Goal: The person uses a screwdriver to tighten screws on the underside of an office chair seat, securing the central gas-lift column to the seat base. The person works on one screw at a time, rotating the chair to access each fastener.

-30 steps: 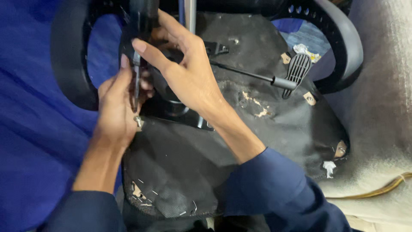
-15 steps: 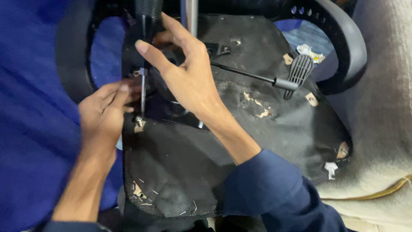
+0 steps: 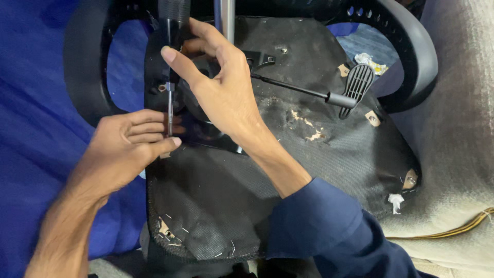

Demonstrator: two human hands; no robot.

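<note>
Head view: your left hand (image 3: 123, 149) pinches the screwdriver (image 3: 170, 77) shaft at the upturned chair seat's (image 3: 216, 206) left edge; your right hand (image 3: 221, 90) grips its handle, beside the black armrest loop (image 3: 82, 72); lever (image 3: 329, 95) lies clear beyond.

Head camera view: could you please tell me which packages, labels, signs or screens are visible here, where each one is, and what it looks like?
No labels, signs or screens show.
Crumpled wrapper: the only package-like thing, lying at upper right beside the armrest, a small wad, white and yellow.
Paper scrap: at the right edge of the seat underside, small, torn, white.
</note>
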